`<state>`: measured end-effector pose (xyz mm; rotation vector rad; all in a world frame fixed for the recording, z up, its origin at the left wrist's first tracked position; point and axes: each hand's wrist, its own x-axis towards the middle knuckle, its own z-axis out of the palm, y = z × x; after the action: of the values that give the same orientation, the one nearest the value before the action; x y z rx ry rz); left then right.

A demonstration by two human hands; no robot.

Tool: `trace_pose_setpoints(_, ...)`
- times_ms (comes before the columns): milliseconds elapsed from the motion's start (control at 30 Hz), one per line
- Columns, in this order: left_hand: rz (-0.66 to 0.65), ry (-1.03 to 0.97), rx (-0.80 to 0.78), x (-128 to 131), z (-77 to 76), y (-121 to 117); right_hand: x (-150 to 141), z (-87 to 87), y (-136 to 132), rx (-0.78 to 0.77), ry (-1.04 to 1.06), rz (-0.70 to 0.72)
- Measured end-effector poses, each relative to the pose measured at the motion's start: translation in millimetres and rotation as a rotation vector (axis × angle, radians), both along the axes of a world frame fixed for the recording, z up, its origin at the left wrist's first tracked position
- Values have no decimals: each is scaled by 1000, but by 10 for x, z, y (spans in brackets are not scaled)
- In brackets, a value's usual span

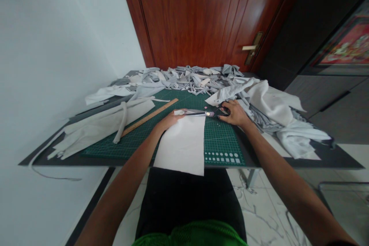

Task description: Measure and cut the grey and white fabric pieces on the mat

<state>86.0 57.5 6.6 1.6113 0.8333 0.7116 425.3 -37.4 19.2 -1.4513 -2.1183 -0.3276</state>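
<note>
My right hand (235, 113) grips the black handles of a pair of scissors (208, 113), whose blades point left along the far edge of a white piece of cloth (184, 144). At that edge, near the blade tips, my left hand (170, 120) has its fingers closed on the cloth. The cloth lies on a green cutting mat (221, 138) and hangs a little over the table's near edge. Whether the blades are parted is hard to make out.
A wooden ruler (150, 117) lies slantwise on the mat. Pale cloth strips (106, 125) rest at the left. Grey and white scraps (187, 78) are heaped along the back, with more crumpled cloth (273, 103) at the right. Behind stands a brown door (190, 15).
</note>
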Motion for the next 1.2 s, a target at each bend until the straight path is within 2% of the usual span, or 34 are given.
trace_pose_setpoints(233,-51,-65,-91,2,-3,-23,-17,-13,0,33,-12,-25)
trace_pose_setpoints(467,-15,-4,-80,11,1,-23,-2,-10,7,52,-37,-14)
trace_pose_setpoints(800,-60,7,-60,3,-9,-6,-17,-1,-2,44,-36,-24)
trace_pose_setpoints(1200,-79,-59,-121,4,61,-89,24,10,11,1,-12,-6)
